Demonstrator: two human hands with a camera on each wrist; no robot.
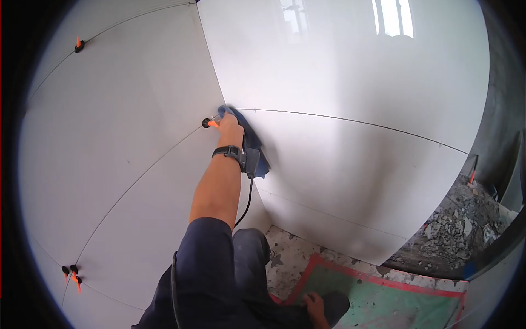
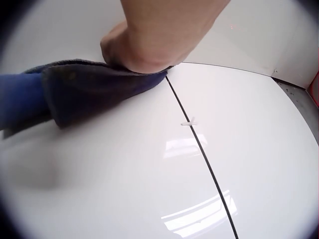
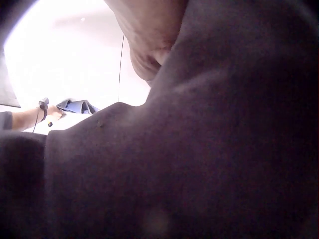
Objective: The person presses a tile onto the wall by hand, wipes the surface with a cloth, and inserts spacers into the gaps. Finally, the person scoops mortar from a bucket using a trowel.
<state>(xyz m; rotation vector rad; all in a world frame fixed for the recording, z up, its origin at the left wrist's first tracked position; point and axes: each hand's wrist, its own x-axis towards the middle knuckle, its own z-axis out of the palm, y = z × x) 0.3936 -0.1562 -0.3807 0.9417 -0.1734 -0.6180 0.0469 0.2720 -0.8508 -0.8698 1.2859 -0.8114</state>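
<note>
1. Head view: The left hand (image 1: 230,125) holds a blue cloth (image 1: 251,143) at the inside corner where two large glossy wall tiles (image 1: 318,71) meet, beside an orange-and-black tile leveler (image 1: 207,123). Its fingers look bent around the cloth's upper end; their tips are hard to make out. The right hand (image 1: 315,308) is low, near the dark trousers (image 1: 251,257), its visible fingers loosely bent and slightly apart, with nothing seen in them.

2. Left wrist view: The left hand is curled over the bunched cloth at one end of a dark joint (image 2: 212,172); the fingertips are hidden. A small white spacer (image 2: 189,123) sits farther along that joint. The step in hand looks like wiping the tile at the corner. The next move would call for a firm hold and flat, even pressure, clear of leveler and spacer.

3. Right wrist view: The right hand shows only partly, against dark fabric; its fingertips cannot be told here. The cloth appears small in the distance, at the left hand.
</note>
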